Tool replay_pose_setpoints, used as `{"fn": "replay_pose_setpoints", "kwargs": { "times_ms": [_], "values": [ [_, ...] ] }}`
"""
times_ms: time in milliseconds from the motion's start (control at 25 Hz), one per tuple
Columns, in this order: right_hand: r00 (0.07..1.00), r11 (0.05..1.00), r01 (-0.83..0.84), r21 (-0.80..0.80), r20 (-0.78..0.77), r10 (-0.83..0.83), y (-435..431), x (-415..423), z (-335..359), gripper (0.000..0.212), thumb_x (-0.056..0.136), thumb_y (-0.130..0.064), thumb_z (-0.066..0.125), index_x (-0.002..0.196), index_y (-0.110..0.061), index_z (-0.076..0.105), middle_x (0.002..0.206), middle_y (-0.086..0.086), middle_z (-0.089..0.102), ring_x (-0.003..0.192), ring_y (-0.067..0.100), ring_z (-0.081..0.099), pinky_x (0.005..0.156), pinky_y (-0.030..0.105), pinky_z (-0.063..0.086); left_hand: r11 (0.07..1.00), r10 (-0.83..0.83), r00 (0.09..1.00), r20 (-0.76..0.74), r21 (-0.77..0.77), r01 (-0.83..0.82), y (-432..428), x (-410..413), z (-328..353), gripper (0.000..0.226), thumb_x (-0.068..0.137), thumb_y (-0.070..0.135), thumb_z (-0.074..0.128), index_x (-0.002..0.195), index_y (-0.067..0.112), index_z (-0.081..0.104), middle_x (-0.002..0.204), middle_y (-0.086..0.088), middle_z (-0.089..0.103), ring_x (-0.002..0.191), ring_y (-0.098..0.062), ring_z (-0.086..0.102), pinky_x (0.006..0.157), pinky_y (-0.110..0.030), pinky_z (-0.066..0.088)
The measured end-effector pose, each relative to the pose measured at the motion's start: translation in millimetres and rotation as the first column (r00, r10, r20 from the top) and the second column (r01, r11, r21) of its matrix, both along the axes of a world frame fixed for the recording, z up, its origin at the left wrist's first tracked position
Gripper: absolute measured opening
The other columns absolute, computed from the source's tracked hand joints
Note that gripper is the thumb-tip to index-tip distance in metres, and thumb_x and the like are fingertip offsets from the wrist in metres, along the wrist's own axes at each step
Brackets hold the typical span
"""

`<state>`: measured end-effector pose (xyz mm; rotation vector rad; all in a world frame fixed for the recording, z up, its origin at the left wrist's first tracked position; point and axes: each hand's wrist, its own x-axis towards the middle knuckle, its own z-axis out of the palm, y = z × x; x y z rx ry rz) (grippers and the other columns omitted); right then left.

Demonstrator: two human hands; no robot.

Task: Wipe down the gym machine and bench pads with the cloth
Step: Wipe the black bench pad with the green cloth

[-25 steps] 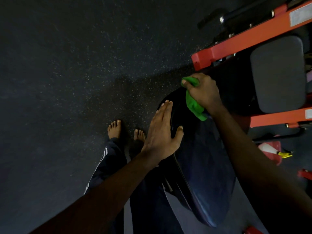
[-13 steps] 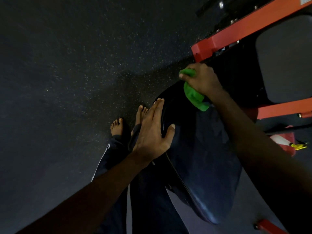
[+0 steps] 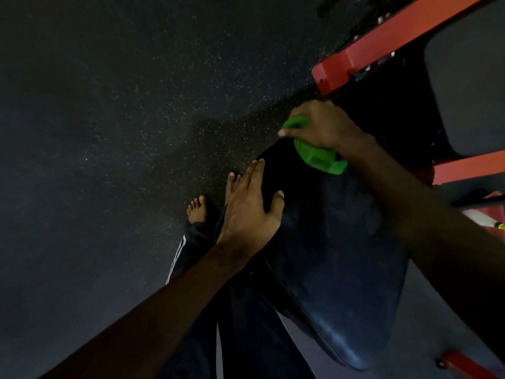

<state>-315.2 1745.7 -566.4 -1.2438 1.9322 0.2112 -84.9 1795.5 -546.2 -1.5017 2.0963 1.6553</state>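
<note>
Black speckled rubber floor; red machine frame beyond right hand. Dark glossy pad surface, long axis running from behind both hands to far tip under right hand. Right hand grips bunched green cloth there; left hand flat, thumb spread, on its left edge.

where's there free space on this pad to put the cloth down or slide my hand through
Free: the lower stretch of the black pad, between the left hand and the right forearm, and the speckled floor left of the bare feet. Crowded: the pad's far end, where the right hand grips the green cloth close to the red frame.
</note>
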Motion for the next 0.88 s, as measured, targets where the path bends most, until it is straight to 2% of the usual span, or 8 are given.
{"fn": "replay_pose_setpoints", "kwargs": {
  "times_ms": [80, 160, 240, 320, 480, 600, 760, 880],
  "values": [
    [0.997, 0.995, 0.055, 0.083, -0.061, -0.050, -7.7, -23.4, -11.5, 0.043, 0.084, -0.058, 0.073, 0.109, -0.024, 0.073, 0.116, 0.012, 0.070, 0.114, 0.033, 0.062, 0.090, 0.033, 0.046, 1.000, -0.005, 0.999, 0.036, 0.030, 0.004, -5.4, -9.8, 0.5, 0.073, 0.093, 0.047, 0.044, 0.155, 0.012, 0.029, 0.158, -0.010, 0.035, 0.147, -0.024, 0.031, 0.121, -0.048, 0.024],
    [0.998, 0.995, 0.039, 0.090, -0.059, -0.034, -11.8, -25.3, -15.8, 0.047, 0.084, -0.059, 0.073, 0.113, -0.022, 0.073, 0.118, 0.014, 0.070, 0.115, 0.034, 0.061, 0.091, 0.033, 0.046, 1.000, 0.004, 0.998, 0.066, 0.015, -0.005, -11.3, -20.2, -1.3, 0.069, 0.096, 0.049, 0.044, 0.153, 0.011, 0.033, 0.156, -0.010, 0.040, 0.144, -0.024, 0.034, 0.119, -0.048, 0.027],
    [0.999, 0.999, 0.021, 0.025, -0.032, -0.020, -7.3, -16.5, -7.8, 0.043, 0.084, -0.061, 0.070, 0.104, -0.023, 0.074, 0.111, 0.010, 0.072, 0.110, 0.032, 0.064, 0.083, 0.031, 0.043, 1.000, 0.015, 0.996, 0.093, -0.008, -0.014, -12.3, -25.1, -1.5, 0.066, 0.097, 0.049, 0.047, 0.152, 0.014, 0.037, 0.154, -0.007, 0.042, 0.144, -0.024, 0.035, 0.120, -0.045, 0.025],
    [1.000, 0.999, -0.003, -0.051, -0.003, 0.003, 2.8, -3.7, 4.7, 0.044, 0.086, -0.062, 0.068, 0.104, -0.022, 0.074, 0.113, 0.005, 0.071, 0.107, 0.029, 0.064, 0.082, 0.033, 0.043, 1.000, 0.005, 0.991, 0.135, 0.023, -0.008, -11.7, -25.4, -2.4, 0.065, 0.097, 0.051, 0.050, 0.152, 0.020, 0.037, 0.156, 0.000, 0.040, 0.147, -0.024, 0.031, 0.121, -0.041, 0.021],
    [0.995, 0.981, -0.023, -0.195, 0.086, 0.041, 24.6, 29.1, 18.0, 0.040, 0.090, -0.058, 0.065, 0.107, -0.023, 0.073, 0.118, -0.006, 0.066, 0.103, 0.019, 0.064, 0.082, 0.034, 0.047, 0.999, 0.037, 0.994, 0.100, 0.027, -0.040, -9.6, -22.1, -9.7, 0.070, 0.091, 0.057, 0.046, 0.149, 0.020, 0.041, 0.151, 0.000, 0.045, 0.145, -0.027, 0.034, 0.113, -0.046, 0.038],
    [0.992, 0.975, 0.098, -0.198, 0.092, -0.082, 31.1, 15.4, 3.6, 0.039, 0.089, -0.060, 0.065, 0.108, -0.027, 0.073, 0.118, -0.009, 0.065, 0.104, 0.017, 0.064, 0.084, 0.033, 0.051, 0.999, 0.025, 0.996, 0.086, 0.044, -0.029, -10.2, -21.3, -7.2, 0.070, 0.091, 0.057, 0.046, 0.150, 0.019, 0.040, 0.155, -0.004, 0.041, 0.148, -0.025, 0.031, 0.113, -0.046, 0.039],
    [0.936, 0.934, 0.343, -0.097, -0.046, -0.349, 14.0, -21.6, -24.8, 0.042, 0.087, -0.062, 0.066, 0.107, -0.026, 0.074, 0.116, 0.000, 0.067, 0.106, 0.025, 0.065, 0.080, 0.029, 0.042, 0.998, -0.030, 0.994, 0.106, 0.064, 0.023, -14.1, -20.3, -4.7, 0.075, 0.091, 0.061, 0.038, 0.153, 0.018, 0.034, 0.159, -0.007, 0.034, 0.151, -0.025, 0.023, 0.116, -0.045, 0.035],
    [0.903, 0.902, 0.419, -0.101, -0.060, -0.426, 17.6, 2.3, -8.7, 0.040, 0.087, -0.060, 0.068, 0.105, -0.025, 0.073, 0.114, -0.002, 0.068, 0.104, 0.023, 0.065, 0.077, 0.028, 0.040, 0.992, -0.112, 0.990, 0.086, 0.073, 0.106, -19.0, -19.7, -2.1, 0.075, 0.094, 0.059, 0.036, 0.155, 0.017, 0.027, 0.161, -0.007, 0.029, 0.153, -0.024, 0.017, 0.120, -0.045, 0.031]
  ]
}}
